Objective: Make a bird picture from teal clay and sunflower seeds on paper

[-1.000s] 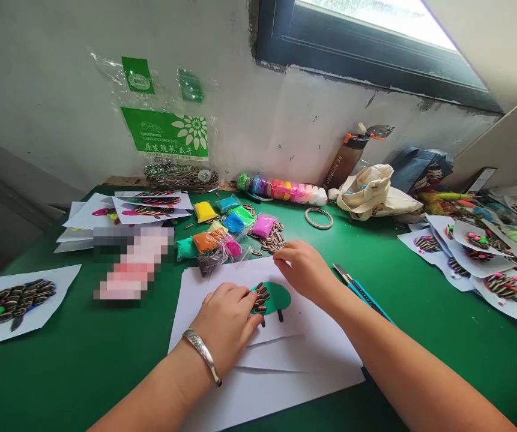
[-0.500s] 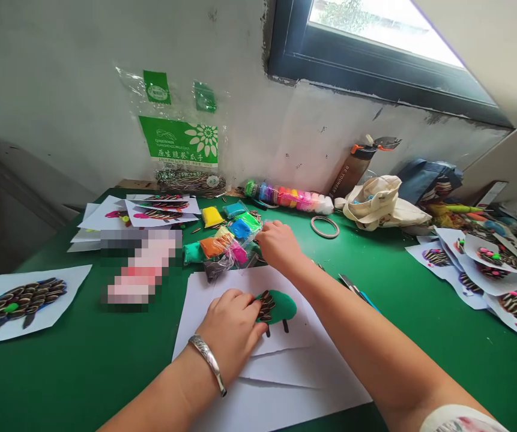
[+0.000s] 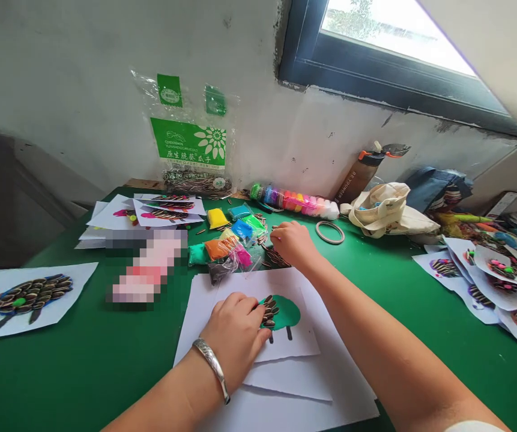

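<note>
My left hand (image 3: pixel 235 330), with a silver bangle at the wrist, lies on a sheet of paper (image 3: pixel 285 348), fingers stretched out. Its fingertips touch the left part of a teal oval (image 3: pixel 287 313) that has two dark legs below it. Several striped sunflower seeds (image 3: pixel 269 312) sit on the oval beside those fingers. My right hand (image 3: pixel 295 245) is above the table, fingers curled together; what they pinch, if anything, is hidden. Just below it is a pile of loose seeds (image 3: pixel 275 258). Coloured clay packets (image 3: pixel 221 247) and clear plastic lie left of that hand.
Finished seed pictures lie at the left (image 3: pixel 33 300) and in a stack at the right (image 3: pixel 487 270). Along the wall stand a bag of seeds (image 3: pixel 190 156), a row of clay tubs (image 3: pixel 294 201), a bottle (image 3: pixel 359 174) and a cloth bag (image 3: pixel 379 207). A tape roll (image 3: pixel 329 232) lies nearby.
My right hand has moved slightly right, away from the clear plastic, and more of the seed pile shows. My left hand stays on the paper. The whole view has shifted a little.
</note>
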Motion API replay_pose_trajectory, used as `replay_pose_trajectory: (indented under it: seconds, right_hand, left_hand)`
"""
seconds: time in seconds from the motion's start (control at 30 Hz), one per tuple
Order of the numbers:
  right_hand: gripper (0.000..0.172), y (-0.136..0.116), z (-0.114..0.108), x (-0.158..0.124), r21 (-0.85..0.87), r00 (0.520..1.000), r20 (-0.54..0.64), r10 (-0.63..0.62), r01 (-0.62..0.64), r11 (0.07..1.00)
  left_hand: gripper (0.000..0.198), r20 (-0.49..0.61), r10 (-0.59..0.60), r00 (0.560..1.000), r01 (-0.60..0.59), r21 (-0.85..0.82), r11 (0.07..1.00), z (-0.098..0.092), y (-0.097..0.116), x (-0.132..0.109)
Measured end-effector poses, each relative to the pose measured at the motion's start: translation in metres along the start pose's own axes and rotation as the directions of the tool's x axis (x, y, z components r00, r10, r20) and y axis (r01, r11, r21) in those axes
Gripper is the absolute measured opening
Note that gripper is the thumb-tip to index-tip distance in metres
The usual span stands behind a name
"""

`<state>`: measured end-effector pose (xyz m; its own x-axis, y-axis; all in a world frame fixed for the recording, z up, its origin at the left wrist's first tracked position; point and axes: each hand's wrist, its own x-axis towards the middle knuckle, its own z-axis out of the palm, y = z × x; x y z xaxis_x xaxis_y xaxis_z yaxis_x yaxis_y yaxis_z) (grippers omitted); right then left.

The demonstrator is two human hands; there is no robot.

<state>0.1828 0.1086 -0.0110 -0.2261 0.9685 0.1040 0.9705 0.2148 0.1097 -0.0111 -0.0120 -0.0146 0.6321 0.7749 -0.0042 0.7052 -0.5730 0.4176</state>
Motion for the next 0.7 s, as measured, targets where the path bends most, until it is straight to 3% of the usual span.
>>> replay_pose_trajectory:
  seconds: [0.23,0.47,0.7]
  right_hand:
    - [0.024,-0.017,-0.002,0.023,-0.012,0.993,0.077,-0.085,0.086,0.996]
    - [0.018,-0.027,-0.005,0.012,-0.018,0.978,0.129,-0.166,0.17,0.985]
    - [0.018,-0.025,-0.016,0.005,0.048,0.989,0.053,-0.142,0.139,0.989]
  left_hand:
    - [0.018,0.01,-0.011,1.0,0.011,-0.004,1.0,0.0,0.0,0.001]
    - [0.019,0.05,-0.031,0.998,0.031,-0.012,0.999,-0.004,0.002,0.001]
    - [0.02,0.049,-0.026,0.998,0.026,-0.002,1.0,-0.004,0.001,0.002]
